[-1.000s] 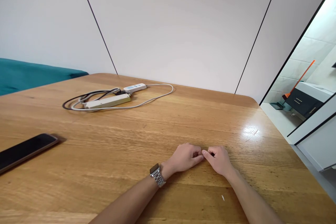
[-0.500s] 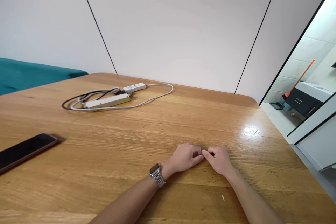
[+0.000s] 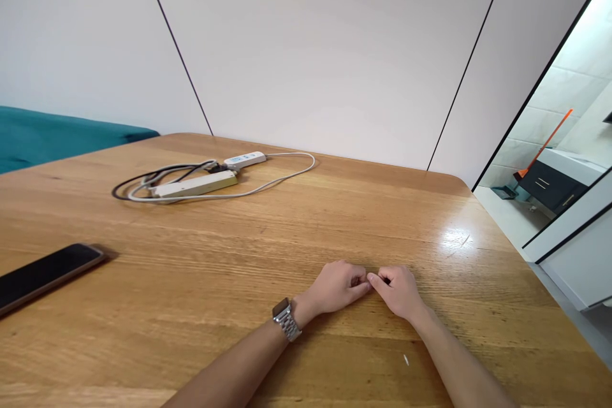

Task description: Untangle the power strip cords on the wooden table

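Note:
My left hand rests on the wooden table, fingers curled in and thumb pointing right. A watch with a metal link band sits on that wrist. My right hand lies close beside it, also curled, its thumb tip meeting the left hand near the thumb and forefinger. Small gaps show inside both curled hands, and I see no object in either. The palms face down and away from view.
A phone lies at the left. Farther back are a power strip, a smaller white power strip and looped cables. A white wall stands behind the table. A teal seat is at far left; an orange broom is beyond the doorway.

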The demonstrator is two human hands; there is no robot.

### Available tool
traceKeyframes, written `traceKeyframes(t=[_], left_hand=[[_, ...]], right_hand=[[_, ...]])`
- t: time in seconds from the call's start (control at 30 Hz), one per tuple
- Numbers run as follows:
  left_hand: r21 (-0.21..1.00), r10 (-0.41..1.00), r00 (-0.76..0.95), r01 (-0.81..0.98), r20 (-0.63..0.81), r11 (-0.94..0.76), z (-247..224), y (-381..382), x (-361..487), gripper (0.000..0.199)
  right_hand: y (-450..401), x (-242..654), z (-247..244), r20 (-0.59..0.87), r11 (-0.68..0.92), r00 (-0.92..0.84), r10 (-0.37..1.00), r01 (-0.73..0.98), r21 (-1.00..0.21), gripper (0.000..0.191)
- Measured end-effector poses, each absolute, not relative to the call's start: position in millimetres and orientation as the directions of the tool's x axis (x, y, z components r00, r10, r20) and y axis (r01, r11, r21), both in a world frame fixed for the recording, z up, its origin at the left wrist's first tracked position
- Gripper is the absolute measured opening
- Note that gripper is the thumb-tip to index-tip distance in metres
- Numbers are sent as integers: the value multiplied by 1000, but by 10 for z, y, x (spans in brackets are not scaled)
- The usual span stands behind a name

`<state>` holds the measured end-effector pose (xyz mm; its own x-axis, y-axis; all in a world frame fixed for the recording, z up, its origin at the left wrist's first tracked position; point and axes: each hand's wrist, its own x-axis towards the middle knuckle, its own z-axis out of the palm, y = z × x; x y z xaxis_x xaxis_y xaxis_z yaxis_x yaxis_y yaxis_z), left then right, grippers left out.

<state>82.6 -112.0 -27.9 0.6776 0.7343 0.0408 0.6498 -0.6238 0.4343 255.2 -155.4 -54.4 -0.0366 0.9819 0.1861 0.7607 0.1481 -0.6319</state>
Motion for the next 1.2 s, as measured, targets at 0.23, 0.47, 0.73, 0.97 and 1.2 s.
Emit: traceKeyframes(t=[0.23,0.47,0.73,0.97,1.2], left_hand=[[443,734,677,647,41,-621,-269,-1126,828,38],[446,730,680,636,61,-630,-277,-1122,823,39],[438,736,676,650,40,-621,-259,-1127,831,38],[435,740,672,658,30,-615,-256,-1132,830,38],[439,735,677,650,38,-621,-259,-1130,830,38]], right_hand=[[-1554,2541,-531,174,140,-33,984,750,-647,42],[-1555,2547,-546,178,142,-33,983,752,-644,43],[-1546,2552,-565,195,155,-38,980,760,-631,43],[-1557,2543,-530,170,134,-28,985,747,-651,43],[-1554,2548,-555,173,141,-33,984,737,-661,43]])
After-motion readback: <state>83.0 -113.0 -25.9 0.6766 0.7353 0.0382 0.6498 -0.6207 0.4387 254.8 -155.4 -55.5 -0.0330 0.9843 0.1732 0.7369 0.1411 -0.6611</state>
